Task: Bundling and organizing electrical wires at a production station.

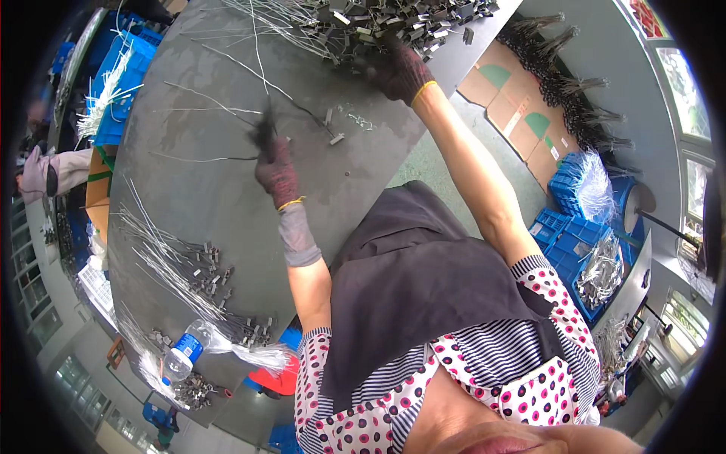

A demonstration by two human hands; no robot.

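Note:
My left hand [277,168], in a dark red knitted glove with black fingers, is over the middle of the grey table [219,189]. Its fingertips are smeared by motion, so I cannot make out whether they grip anything. Thin wires with black sleeved ends [302,112] lie around it, one tipped with a small metal block [336,139]. My right hand [404,73], gloved alike, reaches to the near edge of a heap of small dark blocks on wires [393,23] at the far side. Its fingers blend into the dark heap and cannot be made out.
Small clear scraps [359,119] lie mid-table. More wired blocks [204,280] and a plastic bottle with a blue label [185,352] are at the near left. Blue crates [571,246] stand on the right, beside flattened cardboard [510,113] bearing wire bundles [556,91].

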